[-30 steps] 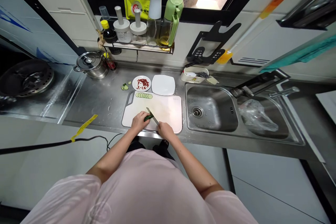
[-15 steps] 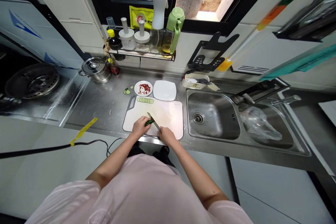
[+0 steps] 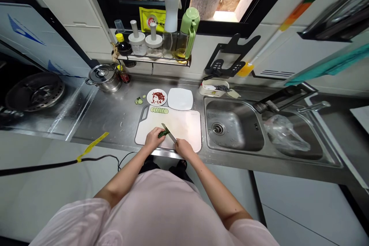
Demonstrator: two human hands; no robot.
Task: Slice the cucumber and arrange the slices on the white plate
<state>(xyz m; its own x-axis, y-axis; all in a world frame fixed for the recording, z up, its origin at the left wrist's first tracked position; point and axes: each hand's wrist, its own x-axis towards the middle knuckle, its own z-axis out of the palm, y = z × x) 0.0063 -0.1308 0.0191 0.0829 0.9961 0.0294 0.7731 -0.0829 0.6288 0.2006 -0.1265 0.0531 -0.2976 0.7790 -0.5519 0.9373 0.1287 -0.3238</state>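
My left hand (image 3: pixel 154 138) presses a dark green cucumber piece (image 3: pixel 163 133) onto the white cutting board (image 3: pixel 187 127), its fingers closed on it. In my right hand (image 3: pixel 183 148) is a kitchen knife (image 3: pixel 169 132), gripped by the handle, which the fingers hide. The blade slants up and to the left, its edge at the right end of the green piece. A row of overlapping cucumber slices (image 3: pixel 159 110) lies along the board's upper left edge. Behind the board stand a plate of chopped red pieces (image 3: pixel 157 97) and a white square plate (image 3: pixel 180 98).
To the right is a double sink (image 3: pixel 235 138) with a plastic bag (image 3: pixel 285 133) in its far basin. Cucumber scraps (image 3: pixel 138 101), a lidded steel pot (image 3: pixel 104 78) and a wok (image 3: pixel 34 90) are on the left. A condiment rack (image 3: pixel 155 60) hangs above the counter.
Both hands, the knife and the green piece stay almost in place. The whole view has shifted very slightly.
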